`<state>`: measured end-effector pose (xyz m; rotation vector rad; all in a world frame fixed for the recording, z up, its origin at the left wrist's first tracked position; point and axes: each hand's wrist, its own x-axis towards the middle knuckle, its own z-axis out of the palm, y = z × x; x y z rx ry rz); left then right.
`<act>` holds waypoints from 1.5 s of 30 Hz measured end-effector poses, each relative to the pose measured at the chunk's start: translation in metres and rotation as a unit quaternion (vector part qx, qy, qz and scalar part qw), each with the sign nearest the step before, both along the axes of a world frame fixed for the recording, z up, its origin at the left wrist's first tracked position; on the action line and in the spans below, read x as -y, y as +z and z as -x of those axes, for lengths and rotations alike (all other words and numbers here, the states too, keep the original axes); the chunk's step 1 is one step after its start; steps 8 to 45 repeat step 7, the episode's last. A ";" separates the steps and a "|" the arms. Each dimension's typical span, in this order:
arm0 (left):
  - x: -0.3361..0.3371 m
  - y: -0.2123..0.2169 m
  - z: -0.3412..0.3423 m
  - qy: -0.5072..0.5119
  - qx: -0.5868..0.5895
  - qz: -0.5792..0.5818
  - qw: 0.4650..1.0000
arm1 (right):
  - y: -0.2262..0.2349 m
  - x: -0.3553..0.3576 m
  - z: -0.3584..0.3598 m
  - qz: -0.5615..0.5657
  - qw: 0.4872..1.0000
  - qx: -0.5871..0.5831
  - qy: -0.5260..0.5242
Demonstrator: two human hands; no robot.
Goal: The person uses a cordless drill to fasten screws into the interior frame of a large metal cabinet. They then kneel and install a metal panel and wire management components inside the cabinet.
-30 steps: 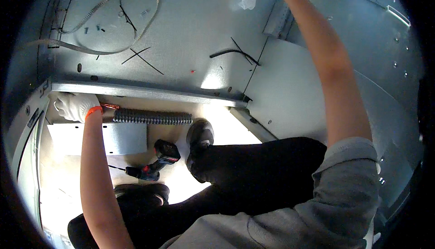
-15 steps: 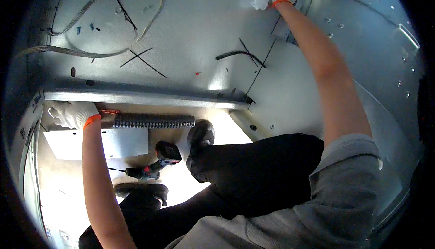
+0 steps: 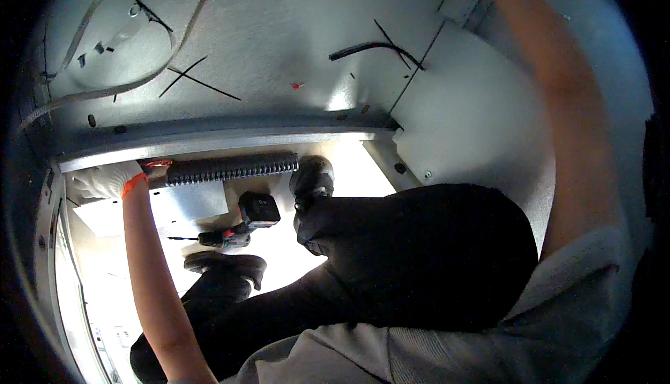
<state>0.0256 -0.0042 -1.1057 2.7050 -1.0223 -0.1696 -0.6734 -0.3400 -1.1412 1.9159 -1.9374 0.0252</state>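
Observation:
My left hand (image 3: 108,180), in a white knit glove with an orange cuff, is below the left part of the metal ledge (image 3: 230,141). Its fingers look loosely bent and apart, with no object visible in them. It lies beside the upper left corner of a pale sheet panel (image 3: 192,201) and the left end of a dark ribbed strip (image 3: 234,168). A red piece (image 3: 159,163) lies just right of the cuff. My right forearm (image 3: 565,84) stretches up past the top edge, so the right hand is out of view.
On the metal floor lie a braided cable (image 3: 105,94), black ties (image 3: 202,82), a short black tube (image 3: 363,50), several bolts (image 3: 82,61) and a red bit (image 3: 297,86). Below the ledge, a cordless drill (image 3: 234,234) lies between my shoes (image 3: 312,178). A metal side wall (image 3: 481,112) rises right.
My right hand, earlier at a whitish plastic bag at the top, has left the view; its forearm has shifted right and blurred. The view has moved slightly, while my left hand stays below the ledge.

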 end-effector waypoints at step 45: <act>-0.030 0.003 -0.020 -0.007 -0.041 0.052 0.998 | 0.029 0.014 -0.052 -0.061 0.990 -0.128 -0.002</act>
